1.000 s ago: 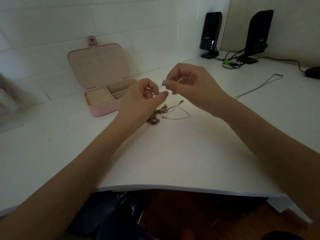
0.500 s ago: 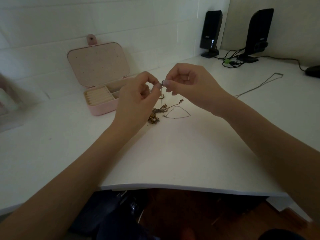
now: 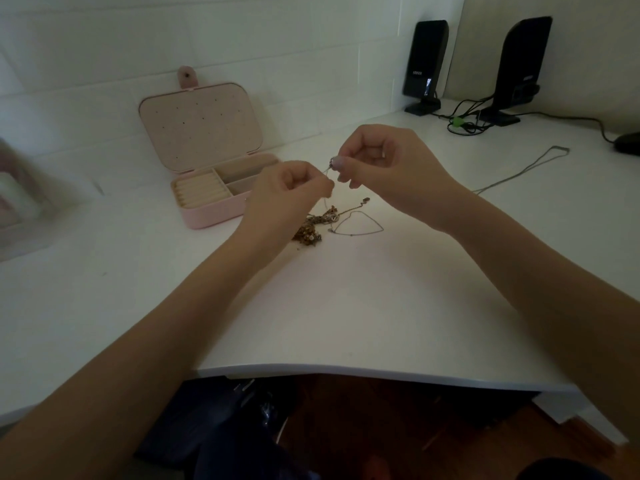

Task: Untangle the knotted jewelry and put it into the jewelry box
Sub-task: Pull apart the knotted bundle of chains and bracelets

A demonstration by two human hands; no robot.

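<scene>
A tangle of gold and silver jewelry [image 3: 313, 226] lies on the white desk, with a thin chain loop [image 3: 360, 225] spread to its right. My left hand [image 3: 287, 197] and my right hand [image 3: 391, 168] hover just above it, close together. Both pinch a fine silver chain that rises from the tangle. A small ring or clasp [image 3: 333, 162] shows at my right fingertips. The pink jewelry box [image 3: 211, 209] stands open to the left of my hands, lid up against the wall, with ring rolls and two compartments inside.
Another long thin chain [image 3: 519, 171] lies stretched out at the right. Two black speakers [image 3: 424, 67] [image 3: 516, 67] with cables [image 3: 464, 123] stand at the back right corner, and a dark mouse [image 3: 628, 147] at the right edge. A blurred object [image 3: 20, 202] sits far left. The desk's curved front edge [image 3: 346, 368] is near me.
My left hand lowered slightly and drew a little away from my right hand, which holds its place; the fine chain now stretches between them.
</scene>
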